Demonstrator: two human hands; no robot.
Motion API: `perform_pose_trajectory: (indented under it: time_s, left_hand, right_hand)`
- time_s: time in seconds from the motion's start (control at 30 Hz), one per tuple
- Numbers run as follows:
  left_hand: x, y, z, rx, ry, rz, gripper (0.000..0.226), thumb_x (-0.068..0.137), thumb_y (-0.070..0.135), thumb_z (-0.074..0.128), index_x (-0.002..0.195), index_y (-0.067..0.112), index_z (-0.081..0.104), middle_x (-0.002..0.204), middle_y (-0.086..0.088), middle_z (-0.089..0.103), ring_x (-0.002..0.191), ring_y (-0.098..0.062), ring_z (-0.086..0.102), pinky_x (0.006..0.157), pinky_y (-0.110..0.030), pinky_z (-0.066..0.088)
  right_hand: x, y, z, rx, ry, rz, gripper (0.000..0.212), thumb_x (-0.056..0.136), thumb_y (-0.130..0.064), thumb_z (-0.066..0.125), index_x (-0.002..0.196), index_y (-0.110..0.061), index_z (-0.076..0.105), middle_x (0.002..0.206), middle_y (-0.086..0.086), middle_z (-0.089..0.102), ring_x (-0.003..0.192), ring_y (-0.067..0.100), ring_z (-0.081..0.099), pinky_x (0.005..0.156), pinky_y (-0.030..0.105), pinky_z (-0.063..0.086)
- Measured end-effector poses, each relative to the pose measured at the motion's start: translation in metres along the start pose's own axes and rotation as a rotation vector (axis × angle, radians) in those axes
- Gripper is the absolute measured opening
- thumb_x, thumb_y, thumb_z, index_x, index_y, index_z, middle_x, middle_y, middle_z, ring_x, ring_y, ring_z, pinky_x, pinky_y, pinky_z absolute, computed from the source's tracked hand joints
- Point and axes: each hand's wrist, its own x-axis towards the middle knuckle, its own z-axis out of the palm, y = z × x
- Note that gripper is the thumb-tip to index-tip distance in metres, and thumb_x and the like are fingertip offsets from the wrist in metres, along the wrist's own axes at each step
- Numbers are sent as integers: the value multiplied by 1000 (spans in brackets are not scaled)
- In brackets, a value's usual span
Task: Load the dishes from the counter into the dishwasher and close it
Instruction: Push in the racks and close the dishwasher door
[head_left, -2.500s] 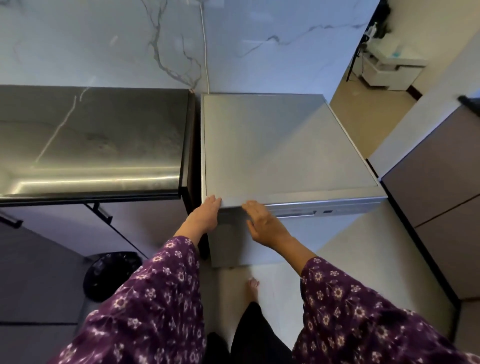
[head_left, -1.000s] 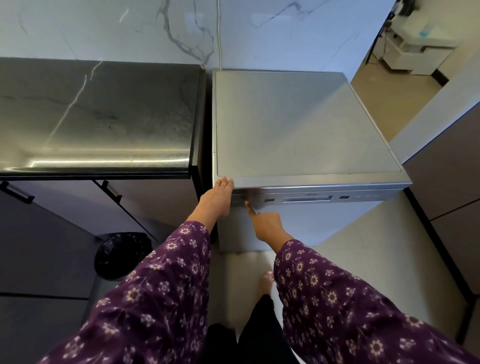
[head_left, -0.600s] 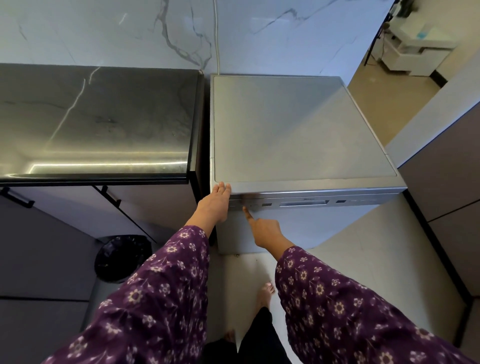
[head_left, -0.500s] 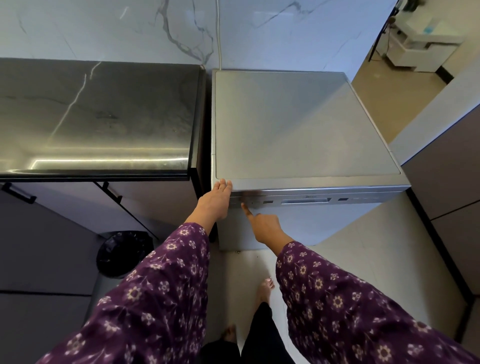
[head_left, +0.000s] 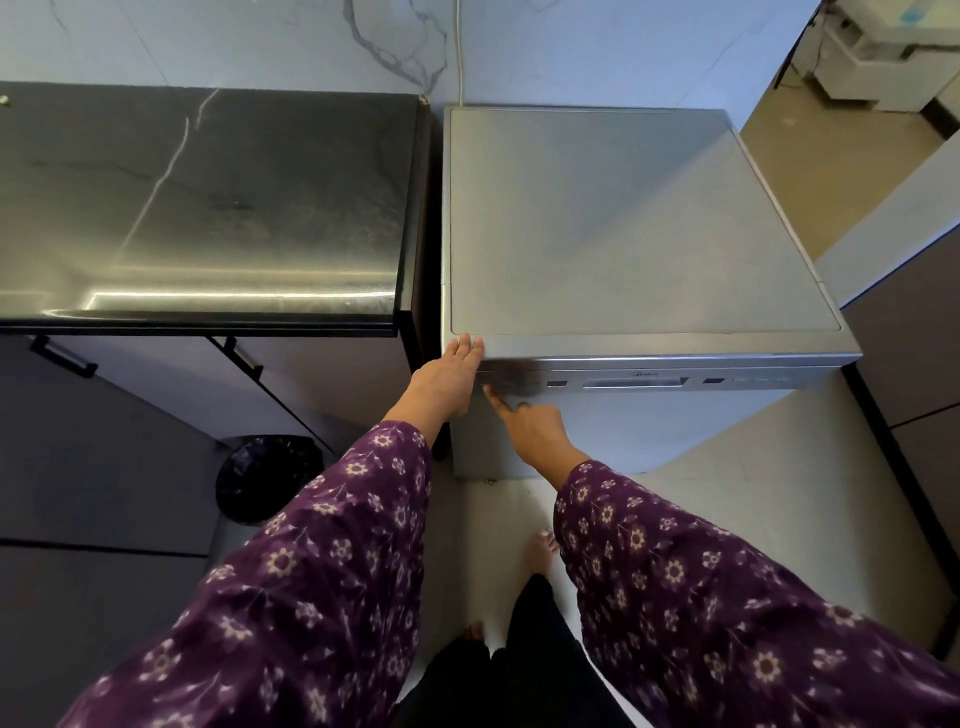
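Pressing the front-left panel of the closed dishwasher (head_left: 623, 223), right hand (head_left: 530, 423) forefinger straight, left hand (head_left: 447, 379) flat; next, likely letting go.

Control strip (head_left: 727, 383) on the near face of the dishwasher (head_left: 644, 234): one small brand logo (head_left: 644, 373), centred just above the long display window (head_left: 634, 384). Lettering too small and blurred to read. No other text, numbers or signs legible.

Purple flower-print sleeves (head_left: 322, 571), black trousers (head_left: 524, 670), bare feet (head_left: 540, 551).
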Motion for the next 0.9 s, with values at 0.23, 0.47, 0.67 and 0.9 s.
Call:
perform_pose_trajectory:
  time_s: [0.23,0.47,0.67,0.9]
  left_hand:
    - [-1,2,0,-20,5,-15,85,86,-10,45,151,13,-4,159,-7,-8,146,-21,3,107,-40,38]
    - [-2,2,2,-26,35,-17,86,86,-8,49,151,13,-3,159,-7,-6,145,-22,11,106,-37,39]
    - [0,2,3,-17,30,-27,87,86,-8,49,152,14,-3,159,-6,-6,146,-22,9,107,-38,37]
    - [0,0,-4,5,-28,-10,86,85,-10,46,151,14,-4,159,-5,-7,146,-20,4,110,-42,34]
  right_hand:
    - [15,-22,1,29,-56,12,68,99,-18,36,148,-6,-10,114,7,63,89,19,64,54,27,37]
    - [16,-20,9,113,-129,91,81,97,-15,44,146,-19,-20,117,9,64,92,19,65,65,28,47]
    - [1,-14,-1,85,-97,84,79,96,-10,40,146,-21,-19,99,6,67,50,13,40,43,24,25]
    - [-23,-6,-3,261,-215,18,91,89,-3,49,148,-23,-17,69,4,48,58,19,48,61,33,43]
